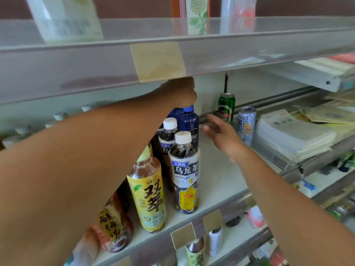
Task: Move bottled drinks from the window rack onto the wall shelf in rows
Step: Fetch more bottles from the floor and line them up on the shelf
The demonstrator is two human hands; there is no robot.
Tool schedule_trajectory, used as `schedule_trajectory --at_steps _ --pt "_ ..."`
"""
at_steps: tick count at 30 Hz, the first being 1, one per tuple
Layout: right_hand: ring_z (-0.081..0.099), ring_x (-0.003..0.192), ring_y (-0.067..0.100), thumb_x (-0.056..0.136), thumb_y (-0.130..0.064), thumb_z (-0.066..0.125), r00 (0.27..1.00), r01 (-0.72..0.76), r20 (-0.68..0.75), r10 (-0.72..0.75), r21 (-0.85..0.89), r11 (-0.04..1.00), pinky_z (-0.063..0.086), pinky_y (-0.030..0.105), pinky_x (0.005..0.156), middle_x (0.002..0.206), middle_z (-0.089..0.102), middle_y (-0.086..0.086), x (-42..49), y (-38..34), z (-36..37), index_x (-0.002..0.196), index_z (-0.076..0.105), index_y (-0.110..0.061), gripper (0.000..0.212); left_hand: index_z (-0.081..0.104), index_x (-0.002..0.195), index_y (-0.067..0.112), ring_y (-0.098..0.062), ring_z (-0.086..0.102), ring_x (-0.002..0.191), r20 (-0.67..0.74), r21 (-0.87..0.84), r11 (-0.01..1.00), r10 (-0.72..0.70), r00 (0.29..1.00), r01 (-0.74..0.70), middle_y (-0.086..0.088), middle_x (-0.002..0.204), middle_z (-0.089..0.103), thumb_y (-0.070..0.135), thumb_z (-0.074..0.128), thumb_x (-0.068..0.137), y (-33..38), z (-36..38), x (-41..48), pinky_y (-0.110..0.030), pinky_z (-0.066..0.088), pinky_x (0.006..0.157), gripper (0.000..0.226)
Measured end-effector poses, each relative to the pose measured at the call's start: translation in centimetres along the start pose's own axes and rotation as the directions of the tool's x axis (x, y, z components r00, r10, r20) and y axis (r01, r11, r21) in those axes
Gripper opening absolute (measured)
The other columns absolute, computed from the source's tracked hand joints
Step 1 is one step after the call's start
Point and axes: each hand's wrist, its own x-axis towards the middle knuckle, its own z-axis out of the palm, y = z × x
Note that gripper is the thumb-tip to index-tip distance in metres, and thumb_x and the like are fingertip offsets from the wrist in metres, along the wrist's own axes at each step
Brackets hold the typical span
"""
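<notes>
Head view: my left hand [179, 92] grips the cap of the upright blue bottle [189, 122] from above, at the back of the wall shelf [221, 181] behind 2 Suntory tea bottles [185, 169]. My right hand [221, 133], fingers spread and apparently empty, hovers just right of it.

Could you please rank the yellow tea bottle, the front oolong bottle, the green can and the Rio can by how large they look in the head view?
1. Yellow tea bottle
2. Front oolong bottle, nearly as large
3. Rio can and green can: alike, and farther away, so unranked.
</notes>
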Motion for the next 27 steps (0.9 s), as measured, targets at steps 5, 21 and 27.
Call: schedule_trajectory --at_steps 5,21,27 --pt "0.053 0.128 0.033 0.099 -0.015 0.052 0.974 -0.074 -0.220 -0.045 -0.503 0.861 0.045 0.038 0.107 0.142 0.056 0.010 -4.8 -3.2 -3.0 0.148 0.047 -0.021 0.050 0.049 0.137 0.014 -0.032 0.051 0.122 -0.052 0.064 0.986 0.159 0.986 -0.155 -0.011 0.136 0.052 0.016 0.049 0.094 3.2 0.5 -3.0 -0.039 0.044 0.095 0.043" --pt "0.050 0.123 0.036 0.094 -0.024 0.052 0.828 -0.526 -0.554 -0.083 -0.820 0.228 0.037 0.047 0.104 0.140 0.053 0.009 -35.3 -13.3 -1.1 0.140 0.049 -0.018 0.046 0.044 0.140 0.023 -0.033 0.039 0.132 -0.091 -0.017 0.744 0.664 0.742 -0.668 -0.003 0.142 0.045 0.045 0.057 0.093 8.5 4.6 -25.1 -0.057 0.040 0.099 0.054" --pt "0.035 0.141 0.032 0.096 -0.027 0.048 0.660 -0.748 -0.751 0.031 -0.652 0.127 0.020 0.048 0.120 0.158 0.035 0.004 -48.0 -14.1 0.2 0.153 0.035 -0.023 0.058 0.037 0.143 0.024 -0.038 0.042 0.128 -0.107 -0.117 0.625 0.764 0.636 -0.771 -0.004 0.146 0.038 0.051 0.054 0.091 12.2 7.1 -36.3 -0.057 0.041 0.098 0.060"
